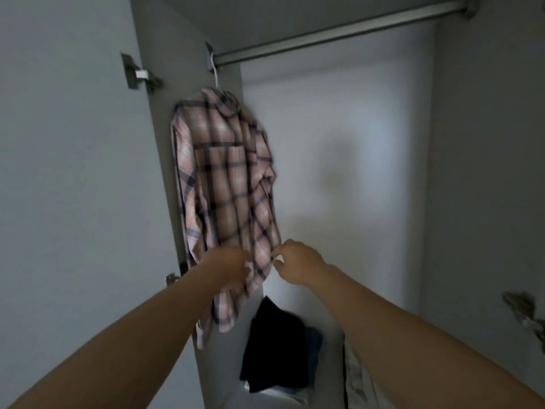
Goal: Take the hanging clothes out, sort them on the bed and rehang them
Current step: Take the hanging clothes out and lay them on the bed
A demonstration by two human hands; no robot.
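Plaid shirt point(227, 184) hangs vertical, collar up; both hands pinch hem.

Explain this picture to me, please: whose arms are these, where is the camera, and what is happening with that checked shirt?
There is no machine here. A person wears a wide-angle camera on the head, so you look along their two bare arms into an open wardrobe.

The pink plaid shirt hangs on a white hanger hooked at the left end of the metal rail; the rest of the rail in view is bare. Both hands are at the shirt's lower edge: the left hand holds the fabric, and the right hand pinches the hem beside it.

Lower down inside the wardrobe lies a pile of dark folded clothes. Metal hinges show on the open door at the left.
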